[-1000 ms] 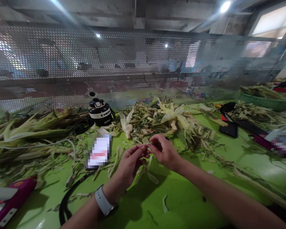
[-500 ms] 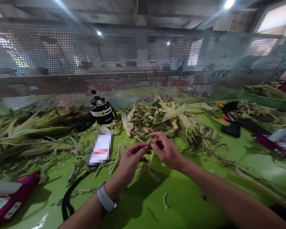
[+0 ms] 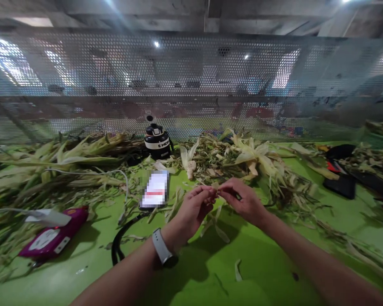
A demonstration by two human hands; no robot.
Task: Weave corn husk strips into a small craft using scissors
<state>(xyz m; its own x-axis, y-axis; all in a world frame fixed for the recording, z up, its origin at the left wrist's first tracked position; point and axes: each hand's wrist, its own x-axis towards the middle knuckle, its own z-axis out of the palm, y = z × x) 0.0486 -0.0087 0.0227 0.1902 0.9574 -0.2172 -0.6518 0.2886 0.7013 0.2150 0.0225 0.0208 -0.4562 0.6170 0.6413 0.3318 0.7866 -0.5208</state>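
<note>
A small pale strip of what looks like corn husk [image 3: 215,185] is pinched between the fingertips of my left hand [image 3: 193,209] and my right hand [image 3: 242,199]. Both hands are closed at the tips and almost touch each other. Much of the strip is hidden by the fingers. Below them, a few narrow husk strips [image 3: 221,231] lie on the green table [image 3: 258,272]. Just beyond my hands is a small tied husk piece [image 3: 190,163] with upright leaves. To its right spreads a flower-like husk bundle [image 3: 257,153].
Left of my hands lie a phone [image 3: 155,189] and a purple power strip [image 3: 55,233] with a white plug. A black bottle [image 3: 158,142] stands behind. Long husks [image 3: 83,155] are heaped at left. A perforated metal screen [image 3: 191,76] runs across the back. A black object [image 3: 340,185] lies right.
The view has turned left, so the table's things appear farther right. My right index finger, raised before, has bent down into the pinch; both hands stay together at the husk strip.
</note>
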